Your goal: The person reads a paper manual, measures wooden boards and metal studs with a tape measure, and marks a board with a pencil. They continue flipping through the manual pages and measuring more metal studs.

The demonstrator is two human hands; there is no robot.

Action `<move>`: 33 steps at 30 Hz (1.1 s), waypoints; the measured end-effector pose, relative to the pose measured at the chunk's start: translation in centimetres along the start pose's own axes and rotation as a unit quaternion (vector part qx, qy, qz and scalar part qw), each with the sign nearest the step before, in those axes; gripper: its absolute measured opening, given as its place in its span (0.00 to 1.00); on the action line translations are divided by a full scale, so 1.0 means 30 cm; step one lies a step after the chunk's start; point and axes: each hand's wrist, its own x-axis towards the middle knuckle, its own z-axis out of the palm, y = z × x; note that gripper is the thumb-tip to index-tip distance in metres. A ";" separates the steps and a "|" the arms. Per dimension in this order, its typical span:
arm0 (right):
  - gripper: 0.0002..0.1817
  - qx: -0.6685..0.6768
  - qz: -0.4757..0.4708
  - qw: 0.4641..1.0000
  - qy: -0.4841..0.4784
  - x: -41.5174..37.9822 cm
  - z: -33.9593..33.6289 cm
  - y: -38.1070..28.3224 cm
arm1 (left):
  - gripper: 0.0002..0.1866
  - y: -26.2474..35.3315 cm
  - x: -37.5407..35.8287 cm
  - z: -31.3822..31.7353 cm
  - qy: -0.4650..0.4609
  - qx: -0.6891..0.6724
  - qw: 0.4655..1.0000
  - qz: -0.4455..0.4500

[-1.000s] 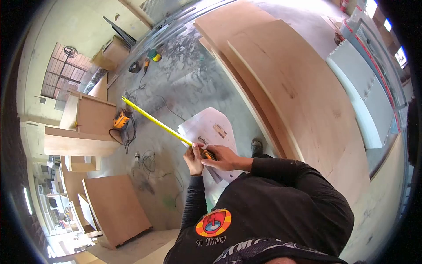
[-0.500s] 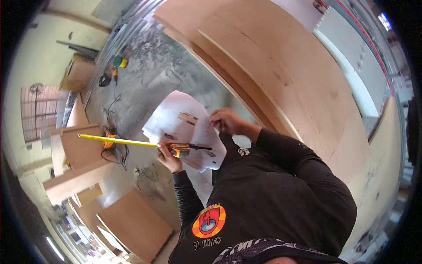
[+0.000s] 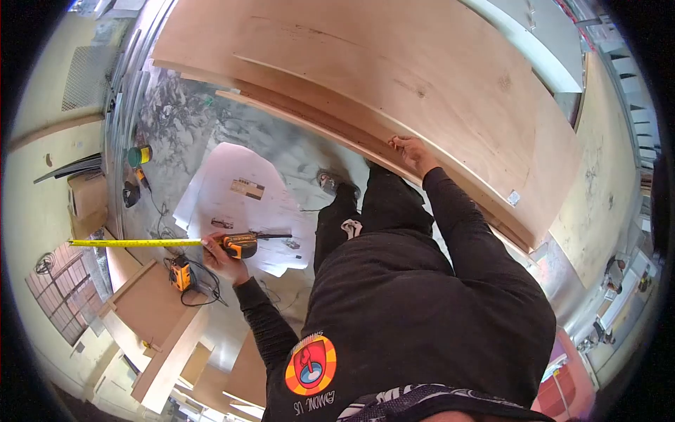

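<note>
My left hand (image 3: 226, 261) is closed around a yellow-and-black tape measure (image 3: 240, 245), whose yellow blade (image 3: 133, 243) sticks out to the left. Large sheets of white paper (image 3: 242, 169) with printed drawings hang from the same hand. A thin dark stick (image 3: 274, 235) lies across the paper beside the tape case. My right hand (image 3: 413, 151) is at the near edge of a large wooden panel (image 3: 422, 91), over the recessed ledge along it. Its fingers are pinched together; I cannot tell what is between them.
An orange power tool (image 3: 181, 273) with a black cord rests by a wooden box (image 3: 144, 302) at left. Farther off, a green-and-yellow container (image 3: 139, 155) stands on the grey floor near metal lengths (image 3: 126, 105). A pale panel (image 3: 538, 32) leans at the upper right.
My right hand has left the paper's edge and moved right to the wooden panel. My left hand keeps the tape measure and papers, now farther left in view. The view has turned toward the panel.
</note>
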 end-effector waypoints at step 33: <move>0.12 -0.581 -0.103 0.733 0.339 0.832 -0.711 -0.627 | 0.23 0.115 0.055 1.250 -0.038 0.075 0.996 0.006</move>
